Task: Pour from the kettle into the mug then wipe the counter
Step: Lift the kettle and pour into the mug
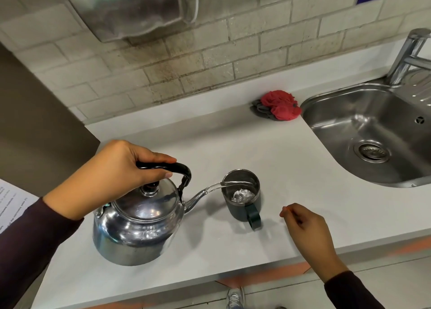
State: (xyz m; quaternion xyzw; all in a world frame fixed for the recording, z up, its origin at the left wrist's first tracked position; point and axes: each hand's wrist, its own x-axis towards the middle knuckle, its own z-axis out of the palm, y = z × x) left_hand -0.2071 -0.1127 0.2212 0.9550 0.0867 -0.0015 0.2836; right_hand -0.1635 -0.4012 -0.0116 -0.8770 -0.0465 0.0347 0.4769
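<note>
Left hand (pixel 116 175) grips the kettle (pixel 137 224) handle, pouring into the mug (pixel 242 196) (near the counter's (pixel 268 150) front edge); tilt gently. Right hand (pixel 305 229) loosely curled, empty.

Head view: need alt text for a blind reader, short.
A person's left hand tips a steel kettle by its black handle, pouring water into a dark mug on a pale counter. The right hand hovers empty beside the mug; a red cloth lies next to the sink.
</note>
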